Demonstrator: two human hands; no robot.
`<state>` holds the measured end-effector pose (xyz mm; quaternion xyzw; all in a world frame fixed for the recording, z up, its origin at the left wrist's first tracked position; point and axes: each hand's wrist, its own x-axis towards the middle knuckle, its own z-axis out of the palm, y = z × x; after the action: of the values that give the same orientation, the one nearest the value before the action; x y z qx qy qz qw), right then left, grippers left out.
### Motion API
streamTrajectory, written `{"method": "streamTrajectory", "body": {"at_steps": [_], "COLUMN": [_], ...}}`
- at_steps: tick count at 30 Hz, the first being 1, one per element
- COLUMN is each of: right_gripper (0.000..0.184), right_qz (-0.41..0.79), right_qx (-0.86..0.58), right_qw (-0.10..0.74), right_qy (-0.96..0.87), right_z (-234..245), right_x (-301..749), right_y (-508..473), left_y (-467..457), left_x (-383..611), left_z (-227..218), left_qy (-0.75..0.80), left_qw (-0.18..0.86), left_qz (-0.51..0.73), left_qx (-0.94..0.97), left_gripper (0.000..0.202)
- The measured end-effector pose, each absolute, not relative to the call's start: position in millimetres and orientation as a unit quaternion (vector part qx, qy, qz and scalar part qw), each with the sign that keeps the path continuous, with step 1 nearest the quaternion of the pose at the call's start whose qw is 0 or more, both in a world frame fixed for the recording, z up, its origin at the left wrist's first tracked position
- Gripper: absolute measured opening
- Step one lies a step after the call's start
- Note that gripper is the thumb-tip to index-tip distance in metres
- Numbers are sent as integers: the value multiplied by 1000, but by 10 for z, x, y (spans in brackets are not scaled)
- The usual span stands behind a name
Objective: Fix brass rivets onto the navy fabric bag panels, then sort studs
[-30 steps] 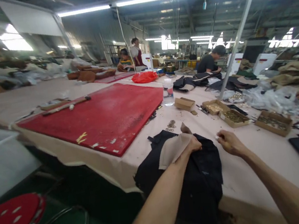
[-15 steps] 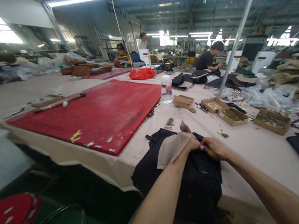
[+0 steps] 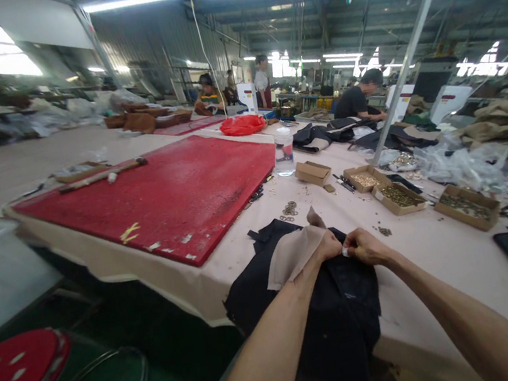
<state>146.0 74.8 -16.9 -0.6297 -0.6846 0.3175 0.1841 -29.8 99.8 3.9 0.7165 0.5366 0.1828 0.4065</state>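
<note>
Both hands meet over black garment (image 3: 342, 304) on table edge: left hand (image 3: 329, 246) pinches beige lining (image 3: 294, 253), right hand (image 3: 362, 246) closed on something small, unclear.

Bare left forearm (image 3: 280, 333), right forearm (image 3: 453, 307)

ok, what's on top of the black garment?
A tan cloth lies on it, held by the left hand; the right hand pinches beside it. What the hands pinch and the garment under the cloth are covered.
</note>
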Motion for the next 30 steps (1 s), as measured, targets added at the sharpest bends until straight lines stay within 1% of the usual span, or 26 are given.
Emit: {"method": "streamTrajectory", "body": {"at_steps": [4,10,15,19,22,24,27,29,30], "right_gripper": [11,4,6,16,19,20,20,18,17], "right_qz": [416,458,460,439,404,391,386,383,375], "right_qx": [-638,-629,-642,-685,-705,-703,-700,-693,-687], "right_qw": [180,154,118,56,5,-11,-23,-2,23], "right_qy": [-622,-610,-602,-579,-583,-593,-600,-611,-622], "right_z": [-154,-131,-190,-204,-126,-49,21,-3,-42], "right_x": [1495,1543,1564,1561,1544,1534,1546,1575,1592], "right_y": [918,1073,1172,1331,1446,1490,1475,1390,1319], "left_y": [1001,1018,988,973,1020,1080,1183,1244,1266], "left_x": [-306,-365,-337,-264,-227,-227,-265,-301,-317], "left_z": [71,93,-28,-119,-81,-58,-136,-256,-318], "left_qy": [556,552,555,558,560,559,540,536,538], "left_qw": [383,373,356,311,296,306,342,353,354], "left_qz": [157,181,219,253,242,224,221,236,244], "left_qx": [721,723,719,727,735,737,736,729,725], "left_gripper": [15,18,16,19,14,14,14,14,14]}}
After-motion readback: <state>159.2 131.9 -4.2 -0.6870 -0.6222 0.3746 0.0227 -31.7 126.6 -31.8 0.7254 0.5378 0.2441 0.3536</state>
